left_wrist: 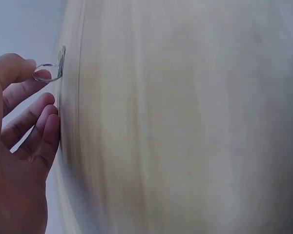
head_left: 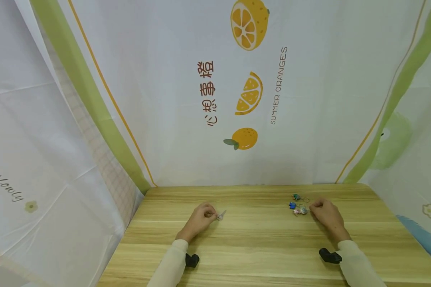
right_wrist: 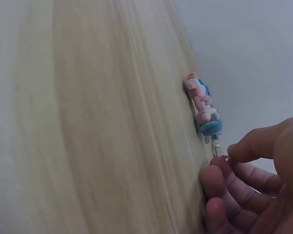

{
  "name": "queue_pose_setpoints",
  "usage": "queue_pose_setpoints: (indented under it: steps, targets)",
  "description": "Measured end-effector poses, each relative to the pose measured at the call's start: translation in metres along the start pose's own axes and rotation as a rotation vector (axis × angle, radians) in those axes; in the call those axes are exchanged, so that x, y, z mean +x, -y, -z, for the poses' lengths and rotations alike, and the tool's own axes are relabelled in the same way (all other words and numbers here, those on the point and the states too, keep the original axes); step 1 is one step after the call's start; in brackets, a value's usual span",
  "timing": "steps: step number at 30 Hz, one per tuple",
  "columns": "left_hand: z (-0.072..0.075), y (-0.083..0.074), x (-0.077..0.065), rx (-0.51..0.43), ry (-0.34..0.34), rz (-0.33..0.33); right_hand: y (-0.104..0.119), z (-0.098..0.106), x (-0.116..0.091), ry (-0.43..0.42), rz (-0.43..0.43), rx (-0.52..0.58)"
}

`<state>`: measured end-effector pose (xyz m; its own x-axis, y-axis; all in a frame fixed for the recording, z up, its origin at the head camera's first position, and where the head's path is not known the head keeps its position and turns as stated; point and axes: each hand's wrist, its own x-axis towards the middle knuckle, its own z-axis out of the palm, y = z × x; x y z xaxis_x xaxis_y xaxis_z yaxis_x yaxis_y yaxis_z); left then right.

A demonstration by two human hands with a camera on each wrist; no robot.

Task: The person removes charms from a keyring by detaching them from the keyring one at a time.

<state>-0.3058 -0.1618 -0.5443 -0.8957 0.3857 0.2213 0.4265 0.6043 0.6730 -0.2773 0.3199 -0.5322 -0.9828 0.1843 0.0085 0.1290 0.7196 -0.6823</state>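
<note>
My left hand [head_left: 201, 217] pinches a metal key ring [left_wrist: 49, 81] between thumb and forefinger. A small silver key [head_left: 223, 213] hangs from the ring and lies against the wooden table. On the right, the thumb and forefinger of my right hand [head_left: 329, 216] pinch the end of a keychain [right_wrist: 216, 148], beside a cluster of small figurine charms. Among these are a pink and teal figure [right_wrist: 205, 105], a blue charm [head_left: 292, 205] and, farther back, a dark green charm [head_left: 296, 197] with its own ring. The charms overlap, so which one joins the held chain is unclear.
The wood-grain table [head_left: 258, 247] ends at a white curtain [head_left: 183, 159] printed with oranges. More hanging cloth stands on the left and right sides. Each wrist carries a black camera mount [head_left: 192, 260].
</note>
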Motion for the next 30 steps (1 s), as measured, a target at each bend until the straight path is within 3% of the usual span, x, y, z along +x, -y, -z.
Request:
queue_pose_setpoints:
  steps: [8,16,30]
  targets:
    - [0.0017,0.0044,-0.0018,-0.012,-0.019,0.040,-0.0032,0.0003,-0.0017,0.024,0.001,0.006]
    - [0.0036,0.0064,-0.0054,-0.068,0.036,0.016,-0.0037,-0.0007,-0.0044,0.022,0.004,0.012]
    - [0.0031,0.0070,-0.0066,-0.068,0.036,0.007,-0.0030,-0.0036,-0.0064,0.009,0.010,0.019]
